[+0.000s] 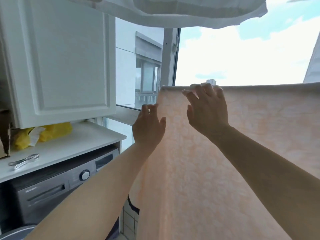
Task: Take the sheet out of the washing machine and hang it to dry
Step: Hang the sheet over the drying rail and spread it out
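Observation:
A pale peach sheet (pixel 216 170) with a faint round pattern hangs in front of me, folded over a hidden line at its top edge. My left hand (pixel 149 126) rests at the sheet's left edge, fingers bent, thumb out; whether it pinches the cloth is unclear. My right hand (pixel 207 111) lies flat on the sheet near the top fold, fingers spread, fingertips over the fold. The grey washing machine (pixel 57 189) stands at the lower left under a white counter.
A white cupboard door (pixel 58 58) hangs at the upper left above the counter (pixel 72 144), which holds yellow bags (pixel 52 132) and a metal tool (pixel 24 161). White cloth (pixel 173 11) hangs overhead. A window frame (pixel 170 56) stands behind the sheet.

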